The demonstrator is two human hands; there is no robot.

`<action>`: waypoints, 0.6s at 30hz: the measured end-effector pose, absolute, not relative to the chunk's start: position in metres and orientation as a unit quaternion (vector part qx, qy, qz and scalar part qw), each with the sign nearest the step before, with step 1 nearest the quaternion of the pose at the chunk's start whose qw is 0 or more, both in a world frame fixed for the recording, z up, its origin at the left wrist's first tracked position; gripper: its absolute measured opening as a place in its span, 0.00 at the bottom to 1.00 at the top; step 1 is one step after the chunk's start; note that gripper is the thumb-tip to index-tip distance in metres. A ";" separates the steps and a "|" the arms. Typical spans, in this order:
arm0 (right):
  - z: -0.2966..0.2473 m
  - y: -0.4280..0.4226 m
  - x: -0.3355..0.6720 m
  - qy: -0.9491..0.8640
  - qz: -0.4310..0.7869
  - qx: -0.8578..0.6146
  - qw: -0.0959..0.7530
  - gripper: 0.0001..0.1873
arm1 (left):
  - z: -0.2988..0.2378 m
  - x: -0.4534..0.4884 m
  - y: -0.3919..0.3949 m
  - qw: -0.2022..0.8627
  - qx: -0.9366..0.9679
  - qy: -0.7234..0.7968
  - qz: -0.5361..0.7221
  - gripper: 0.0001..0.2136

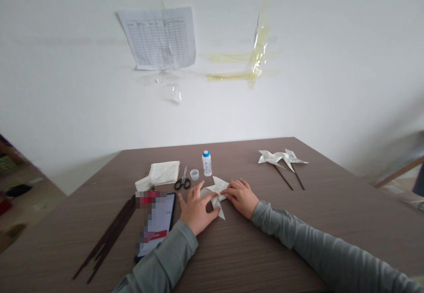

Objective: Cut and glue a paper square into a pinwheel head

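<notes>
A white paper pinwheel [217, 196] with pointed, folded blades lies on the table between my hands. My left hand [196, 209] rests at its left side, fingers spread, with the index finger and thumb reaching onto the paper. From the right, my right hand [242, 197] has its fingers bent together on the folds near the middle of the pinwheel. Part of the paper is hidden under the fingers. Just beyond the hands stands a small white bottle with a blue cap [207, 164].
Black-handled scissors [183, 182], a clear plastic cap [194, 174] and a stack of white paper [164, 172] sit at the back left. Dark thin sticks [109, 235] and a phone [159, 224] lie left. Two finished pinwheels on sticks [280, 159] lie back right, near the wall [232, 116].
</notes>
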State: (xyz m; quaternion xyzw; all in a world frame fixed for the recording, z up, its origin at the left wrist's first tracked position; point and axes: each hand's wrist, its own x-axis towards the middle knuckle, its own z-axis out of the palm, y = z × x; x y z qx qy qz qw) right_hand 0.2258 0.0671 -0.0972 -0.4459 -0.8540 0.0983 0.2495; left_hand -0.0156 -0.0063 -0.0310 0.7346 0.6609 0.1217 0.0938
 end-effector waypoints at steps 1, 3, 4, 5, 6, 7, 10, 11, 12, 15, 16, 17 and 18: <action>-0.097 0.067 0.226 -0.851 0.105 -0.448 0.252 0.20 | -0.032 -0.016 -0.006 0.092 0.734 0.661 0.126 0.23; -0.096 0.067 0.227 -0.846 0.111 -0.454 0.258 0.20 | -0.032 -0.016 -0.007 0.089 0.735 0.659 0.133 0.24; -0.096 0.067 0.227 -0.845 0.110 -0.455 0.259 0.20 | -0.033 -0.016 -0.007 0.087 0.734 0.659 0.136 0.25; -0.095 0.066 0.227 -0.846 0.107 -0.454 0.259 0.20 | -0.033 -0.016 -0.007 0.086 0.734 0.660 0.138 0.26; -0.095 0.066 0.226 -0.847 0.103 -0.452 0.259 0.20 | -0.033 -0.016 -0.007 0.085 0.733 0.661 0.138 0.26; -0.095 0.065 0.226 -0.849 0.101 -0.450 0.256 0.20 | -0.033 -0.016 -0.007 0.085 0.733 0.662 0.135 0.26; -0.092 0.063 0.223 -0.854 0.105 -0.449 0.241 0.20 | -0.032 -0.016 -0.007 0.095 0.733 0.664 0.117 0.26; -0.091 0.063 0.222 -0.854 0.108 -0.451 0.235 0.20 | -0.031 -0.016 -0.007 0.098 0.732 0.665 0.111 0.26; -0.090 0.062 0.222 -0.854 0.109 -0.453 0.230 0.20 | -0.031 -0.016 -0.007 0.100 0.731 0.667 0.106 0.26; -0.088 0.062 0.221 -0.854 0.107 -0.455 0.229 0.20 | -0.029 -0.015 -0.006 0.104 0.731 0.667 0.098 0.27; -0.088 0.062 0.221 -0.854 0.106 -0.455 0.230 0.20 | -0.028 -0.015 -0.006 0.104 0.732 0.667 0.097 0.27; -0.089 0.063 0.222 -0.854 0.107 -0.454 0.232 0.20 | -0.028 -0.015 -0.006 0.103 0.732 0.667 0.097 0.27; -0.090 0.064 0.223 -0.854 0.108 -0.452 0.235 0.20 | -0.028 -0.015 -0.006 0.102 0.731 0.668 0.097 0.27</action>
